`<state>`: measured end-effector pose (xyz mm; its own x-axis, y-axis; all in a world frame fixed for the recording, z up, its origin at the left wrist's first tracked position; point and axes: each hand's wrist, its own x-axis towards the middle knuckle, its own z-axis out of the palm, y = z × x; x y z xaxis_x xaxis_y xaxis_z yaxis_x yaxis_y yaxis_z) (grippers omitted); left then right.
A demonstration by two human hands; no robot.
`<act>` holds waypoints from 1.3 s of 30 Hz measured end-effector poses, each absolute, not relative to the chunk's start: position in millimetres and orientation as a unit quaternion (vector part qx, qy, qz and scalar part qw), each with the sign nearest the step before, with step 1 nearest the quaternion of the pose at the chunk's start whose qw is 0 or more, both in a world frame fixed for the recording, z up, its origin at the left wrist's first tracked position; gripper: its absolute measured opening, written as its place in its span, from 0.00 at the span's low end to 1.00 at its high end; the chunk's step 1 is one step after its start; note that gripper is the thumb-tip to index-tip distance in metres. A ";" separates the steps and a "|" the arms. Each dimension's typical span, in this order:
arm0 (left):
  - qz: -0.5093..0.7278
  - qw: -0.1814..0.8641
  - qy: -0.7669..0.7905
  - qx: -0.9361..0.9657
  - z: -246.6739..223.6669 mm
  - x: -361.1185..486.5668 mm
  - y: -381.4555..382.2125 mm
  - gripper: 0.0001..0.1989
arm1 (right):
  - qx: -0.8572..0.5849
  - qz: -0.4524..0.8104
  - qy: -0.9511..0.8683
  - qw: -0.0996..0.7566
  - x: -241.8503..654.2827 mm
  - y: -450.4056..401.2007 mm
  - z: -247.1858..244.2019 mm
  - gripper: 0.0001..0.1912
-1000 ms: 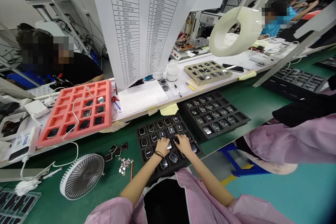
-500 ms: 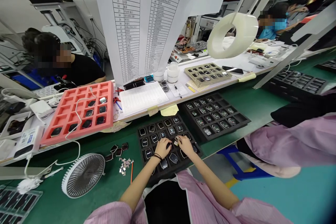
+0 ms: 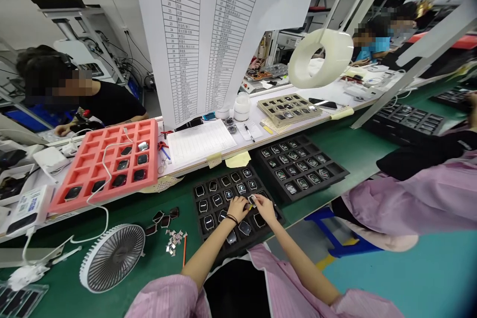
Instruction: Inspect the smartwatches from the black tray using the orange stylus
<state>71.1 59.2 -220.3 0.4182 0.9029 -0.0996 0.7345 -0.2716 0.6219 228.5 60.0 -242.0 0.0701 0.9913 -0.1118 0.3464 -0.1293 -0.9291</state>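
Both my hands work close together over a black foam tray (image 3: 238, 246) of square smartwatches. Between my fingertips is a small smartwatch (image 3: 252, 200), tilted and raised from its slot. My right hand (image 3: 264, 208) pinches it from the right. My left hand (image 3: 237, 208), with a dark band on the wrist, curls its fingers in against its left side; a tiny yellow bit shows there, too small to name. Several watches around my hands have lit screens, such as a watch (image 3: 203, 206) at the left. My fingers hide some slots.
A second black tray of watches (image 3: 303, 164) stands right of mine. To the left are loose pale pieces (image 3: 174, 242), an orange stick (image 3: 184, 251), dark watch screens (image 3: 164, 219) and a white fan (image 3: 114, 258). A pink foam tray (image 3: 108, 159) occupies the shelf. A tape roll (image 3: 321, 59) hangs ahead.
The view has shifted slightly. My fingertips have drawn together, and the smartwatch between them now shows tilted up where a pale piece showed before.
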 end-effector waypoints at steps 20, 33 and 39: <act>0.349 0.422 0.420 0.724 -177.5 40.5 53.1 0.10 | -0.537 0.623 -0.322 0.469 203.4 50.1 -186.7 0.20; 0.365 0.386 0.457 0.713 -170.5 38.0 50.5 0.12 | -0.491 0.673 -0.299 0.466 195.8 42.7 -177.7 0.18; 0.366 0.358 0.452 0.731 -165.7 34.0 54.9 0.12 | -0.463 0.699 -0.287 0.462 190.5 40.4 -175.7 0.16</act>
